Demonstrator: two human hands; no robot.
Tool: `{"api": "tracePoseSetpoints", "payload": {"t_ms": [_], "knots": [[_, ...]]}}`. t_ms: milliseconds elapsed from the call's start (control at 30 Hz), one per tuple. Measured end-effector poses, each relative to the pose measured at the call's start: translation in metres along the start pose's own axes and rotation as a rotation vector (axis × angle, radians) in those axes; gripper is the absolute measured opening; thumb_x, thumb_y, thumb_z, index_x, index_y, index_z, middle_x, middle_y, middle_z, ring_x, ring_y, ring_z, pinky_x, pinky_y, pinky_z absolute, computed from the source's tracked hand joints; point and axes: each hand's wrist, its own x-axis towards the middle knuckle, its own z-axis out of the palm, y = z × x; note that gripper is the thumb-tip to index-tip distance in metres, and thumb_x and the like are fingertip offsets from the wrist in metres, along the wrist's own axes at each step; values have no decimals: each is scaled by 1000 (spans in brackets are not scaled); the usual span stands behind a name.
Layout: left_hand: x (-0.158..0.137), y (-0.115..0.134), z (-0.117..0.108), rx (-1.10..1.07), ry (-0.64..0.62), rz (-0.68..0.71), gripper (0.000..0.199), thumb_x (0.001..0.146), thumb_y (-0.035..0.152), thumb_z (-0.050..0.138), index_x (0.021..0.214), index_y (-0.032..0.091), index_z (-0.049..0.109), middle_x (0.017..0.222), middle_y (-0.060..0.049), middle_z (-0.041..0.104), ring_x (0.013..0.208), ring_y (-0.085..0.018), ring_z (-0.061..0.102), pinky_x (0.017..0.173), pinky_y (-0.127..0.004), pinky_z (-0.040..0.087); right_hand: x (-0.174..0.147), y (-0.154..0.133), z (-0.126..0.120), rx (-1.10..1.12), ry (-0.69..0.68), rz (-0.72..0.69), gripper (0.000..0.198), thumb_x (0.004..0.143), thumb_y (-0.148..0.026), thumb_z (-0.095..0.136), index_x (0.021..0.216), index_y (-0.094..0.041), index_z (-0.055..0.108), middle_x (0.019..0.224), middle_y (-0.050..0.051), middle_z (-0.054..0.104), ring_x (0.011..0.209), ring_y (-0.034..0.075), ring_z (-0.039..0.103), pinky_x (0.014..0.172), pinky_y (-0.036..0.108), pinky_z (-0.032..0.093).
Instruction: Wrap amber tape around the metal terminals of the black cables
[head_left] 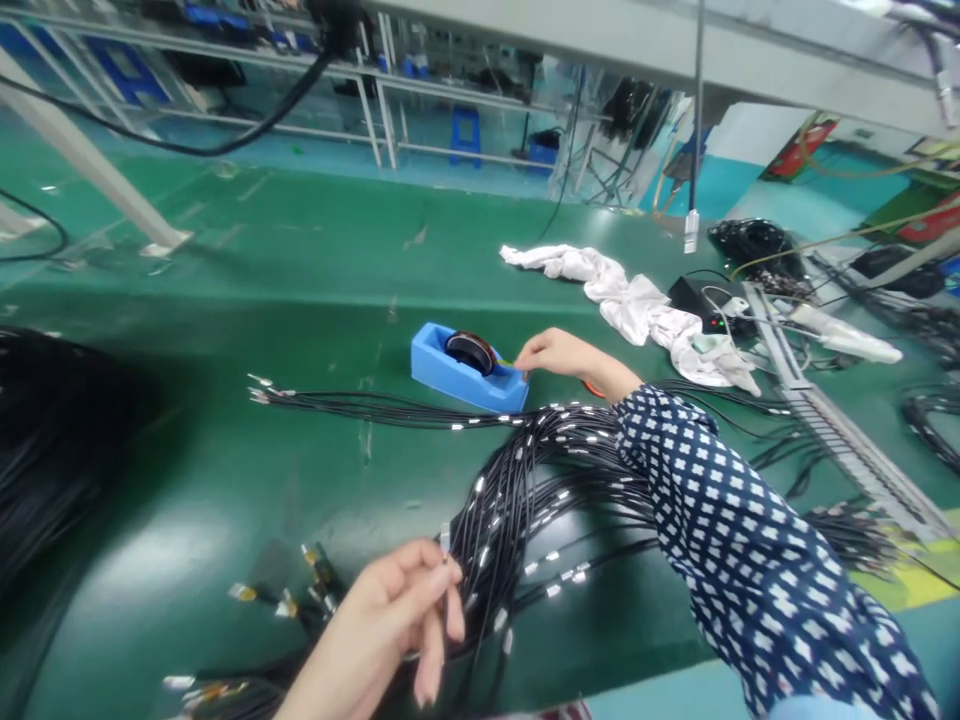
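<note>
A: What has the left hand (397,608) got?
B: A small silver connector (445,538), pinched at the thumb and fingertips, with black cables (491,500) just to its right.
A: And the blue tape dispenser (465,388)?
B: Beyond that hand and slightly right — its long axis slants from far left to near right.
A: Which hand is nearer?
B: The right hand (553,355) — at the dispenser's right end, fingertips closed on the yellowish tape strip (505,363). The hands are well apart.
</note>
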Motion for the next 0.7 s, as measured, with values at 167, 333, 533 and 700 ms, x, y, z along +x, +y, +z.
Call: {"api": "tracePoseSetpoints", "payload": {"t_ms": [167, 333, 533, 700], "knots": [[0, 0, -1, 2, 16, -8, 35, 80, 47, 70, 76, 15, 57, 61, -1, 68, 29, -6, 52, 32, -12, 32, -14, -1, -6, 52, 13, 112, 17, 69, -31, 71, 71, -15, 76, 75, 3, 71, 72, 15, 59, 68, 25, 43], [-1, 1, -2, 10, 5, -36, 35, 79, 47, 71, 78, 16, 57, 61, -1, 68, 29, -6, 52, 32, -14, 34, -24, -2, -6, 84, 6, 214, 24, 68, -36, 70, 76, -14, 77, 66, 1, 63, 64, 12, 49, 59, 25, 37], [0, 2, -2, 11, 19, -46, 34, 79, 47, 71, 78, 16, 57, 61, 0, 68, 29, -6, 52, 32, -13, 34, -26, -3, -5, 113, -7, 248, 22, 69, -32, 70, 78, -14, 76, 72, 2, 64, 66, 12, 49, 61, 24, 38], [1, 1, -6, 4, 7, -49, 32, 82, 45, 69, 77, 16, 57, 62, 0, 67, 30, -6, 53, 32, -14, 36, -18, 10, 1, 133, 12, 248, 20, 71, -31, 68, 78, -13, 75, 71, 3, 64, 62, 11, 49, 59, 23, 39]]}}
